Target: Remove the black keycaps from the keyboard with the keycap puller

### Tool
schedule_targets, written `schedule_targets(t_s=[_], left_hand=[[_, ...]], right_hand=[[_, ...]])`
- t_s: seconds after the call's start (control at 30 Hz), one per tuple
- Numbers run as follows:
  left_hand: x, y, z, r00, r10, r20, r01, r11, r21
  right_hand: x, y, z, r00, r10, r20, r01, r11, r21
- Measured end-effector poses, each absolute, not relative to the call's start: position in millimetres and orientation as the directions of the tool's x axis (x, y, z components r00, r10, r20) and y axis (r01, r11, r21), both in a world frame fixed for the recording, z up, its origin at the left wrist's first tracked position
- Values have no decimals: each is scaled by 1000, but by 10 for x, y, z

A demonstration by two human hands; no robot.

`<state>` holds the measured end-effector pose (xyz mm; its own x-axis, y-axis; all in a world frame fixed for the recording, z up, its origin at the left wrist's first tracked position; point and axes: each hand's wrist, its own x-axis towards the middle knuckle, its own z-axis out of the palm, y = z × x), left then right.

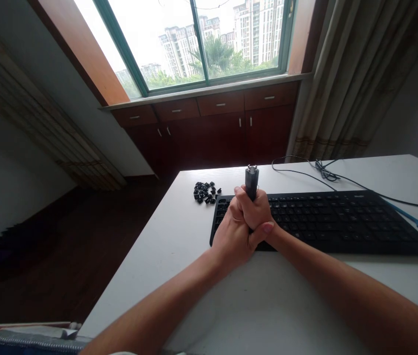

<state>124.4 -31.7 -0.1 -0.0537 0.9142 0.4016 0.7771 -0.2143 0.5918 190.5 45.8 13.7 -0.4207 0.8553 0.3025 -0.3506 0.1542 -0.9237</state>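
My right hand (260, 209) is closed around the handle of a black tool with metal prongs (252, 180), which looks like a keycap puller. Its pronged end points up and away from me. My left hand (231, 234) clasps my right hand from the left side, its thumb lying across the right wrist. Both hands are over the left part of a black keyboard (320, 219), hiding some of its keys. Just past the keyboard's left end, small black keycaps (204, 192) lie in a loose pile on the white table (164, 246).
A black cable (327, 172) lies tangled behind the keyboard and runs off to the right. A blue-ended brush-like thing (412, 218) rests by the keyboard's right end. Beyond the table stand dark red cabinets (209, 140) under a window. At the bottom left is a zipped fabric item (27, 345).
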Motion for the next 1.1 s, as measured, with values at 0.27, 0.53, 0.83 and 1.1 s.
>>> schedule_targets(t_s=[0.27, 0.53, 0.83, 1.1], left_hand=[[983, -313, 126, -29, 951, 308, 764, -177, 620], [514, -293, 224, 284, 895, 344, 828, -410, 383], [299, -282, 244, 236, 889, 392, 816, -401, 418], [-118, -127, -6, -197, 784, 589, 924, -53, 379]], right_hand=[[1896, 588, 133, -378, 913, 154, -578, -103, -810], [1984, 635, 206, -291, 951, 101, -643, -116, -757], [2009, 625, 164, -318, 941, 118, -604, -105, -790], [2013, 613, 156, -395, 903, 167, -572, -100, -814]])
